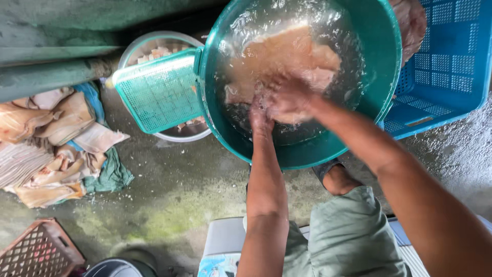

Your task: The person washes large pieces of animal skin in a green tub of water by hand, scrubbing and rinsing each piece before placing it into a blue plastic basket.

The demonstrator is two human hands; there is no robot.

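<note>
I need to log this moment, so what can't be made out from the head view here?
- Left hand and right hand: fingers under churning water in the green basin; grip cannot be told.
- Pale meat: outline blurred by splashing.
- White bowl: contents mostly covered by the green tray.
- Blue crate: cut off by the right edge.
- Brown crate: cut off at the bottom-left corner.
</note>
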